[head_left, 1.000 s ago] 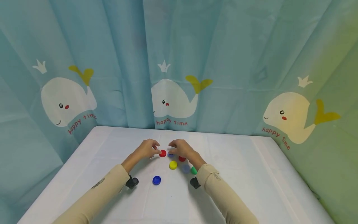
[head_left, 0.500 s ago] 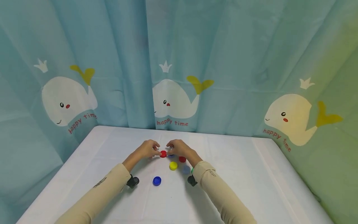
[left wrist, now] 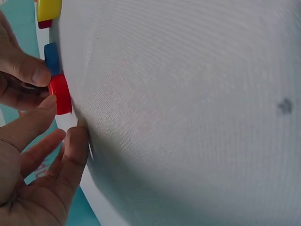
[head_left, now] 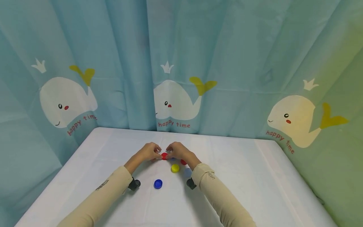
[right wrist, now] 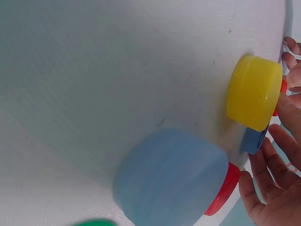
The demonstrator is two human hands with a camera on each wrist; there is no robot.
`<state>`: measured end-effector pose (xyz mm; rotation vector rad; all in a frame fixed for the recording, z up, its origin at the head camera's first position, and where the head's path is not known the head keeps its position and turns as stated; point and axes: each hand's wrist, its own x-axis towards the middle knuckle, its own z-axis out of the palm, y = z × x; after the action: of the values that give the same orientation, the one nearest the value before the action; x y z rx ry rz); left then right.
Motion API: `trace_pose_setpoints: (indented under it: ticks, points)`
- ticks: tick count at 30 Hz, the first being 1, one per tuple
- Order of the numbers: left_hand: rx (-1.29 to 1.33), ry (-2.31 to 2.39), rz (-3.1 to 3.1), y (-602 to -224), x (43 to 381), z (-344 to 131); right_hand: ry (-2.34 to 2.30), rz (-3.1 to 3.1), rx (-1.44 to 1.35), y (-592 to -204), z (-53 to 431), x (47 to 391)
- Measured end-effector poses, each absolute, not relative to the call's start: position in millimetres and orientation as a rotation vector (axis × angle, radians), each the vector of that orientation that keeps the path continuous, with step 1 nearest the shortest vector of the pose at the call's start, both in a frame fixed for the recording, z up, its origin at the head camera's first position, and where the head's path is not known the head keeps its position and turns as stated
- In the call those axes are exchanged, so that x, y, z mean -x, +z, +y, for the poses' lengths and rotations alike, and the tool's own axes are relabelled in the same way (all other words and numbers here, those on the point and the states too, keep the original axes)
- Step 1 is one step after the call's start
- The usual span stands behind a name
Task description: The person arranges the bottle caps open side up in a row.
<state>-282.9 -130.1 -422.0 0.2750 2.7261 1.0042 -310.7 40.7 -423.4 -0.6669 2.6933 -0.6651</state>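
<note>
A red bottle cap (head_left: 164, 156) lies between my two hands on the white table. My left hand (head_left: 147, 152) touches its left side with the thumb (left wrist: 47, 102), the other fingers spread loosely apart. From the other side, my right hand (head_left: 179, 150) has its thumb (left wrist: 39, 75) right at the edge of the same red cap (left wrist: 60, 95). A blue cap (right wrist: 254, 140) stands beside it, by the right hand's fingers. Part of a second red cap (head_left: 183, 162) shows under the right wrist.
A yellow cap (head_left: 175, 168) lies nearer me, with a pale blue cap (head_left: 187, 172) beside the right sleeve. A dark blue cap (head_left: 158, 184) sits between the forearms. At the right wrist view's bottom edge shows a green cap (right wrist: 96, 222). A whale-print curtain (head_left: 235, 104) stands behind the table.
My right hand has moved left from over the blue cap to the red cap. Its sleeve now covers the green cap in the head view. The left hand has stayed nearly still.
</note>
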Motion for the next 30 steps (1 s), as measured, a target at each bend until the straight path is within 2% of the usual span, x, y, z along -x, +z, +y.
trace_pose_setpoints:
  ticks: [30]
  points:
    - [-0.321, 1.067, 2.628, -423.1, 282.4, -132.7, -0.501, 2.716, 0.708, -419.9, 36.2, 308.6]
